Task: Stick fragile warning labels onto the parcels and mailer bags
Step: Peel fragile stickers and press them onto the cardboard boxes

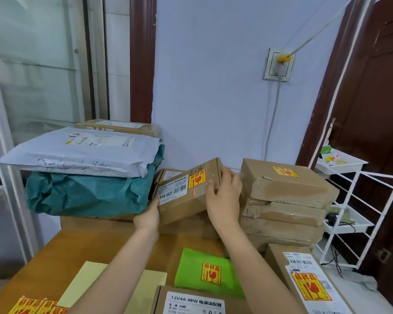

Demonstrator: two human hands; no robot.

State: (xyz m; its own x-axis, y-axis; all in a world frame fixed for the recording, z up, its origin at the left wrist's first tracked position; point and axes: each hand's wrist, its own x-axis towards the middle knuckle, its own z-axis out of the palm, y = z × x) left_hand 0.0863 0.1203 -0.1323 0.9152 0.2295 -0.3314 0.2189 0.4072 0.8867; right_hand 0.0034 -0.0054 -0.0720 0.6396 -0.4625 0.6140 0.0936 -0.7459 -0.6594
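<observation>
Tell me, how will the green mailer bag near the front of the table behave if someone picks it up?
The flat green mailer bag looks thin, so it would probably flop and feel light. Its plastic skin may be slightly slippery. It should not roll, since it lies flat on the wooden table.

Both hands hold a tilted labelled box [186, 191] — left hand [148, 215] at its lower-left edge, right hand [225, 196] over its right end — beside a box stack [286, 200].

Labelled cardboard parcel [186, 193], tilted.
It bore a fragile label [197, 179] and leaned left of the stacked parcels [286, 200].
</observation>
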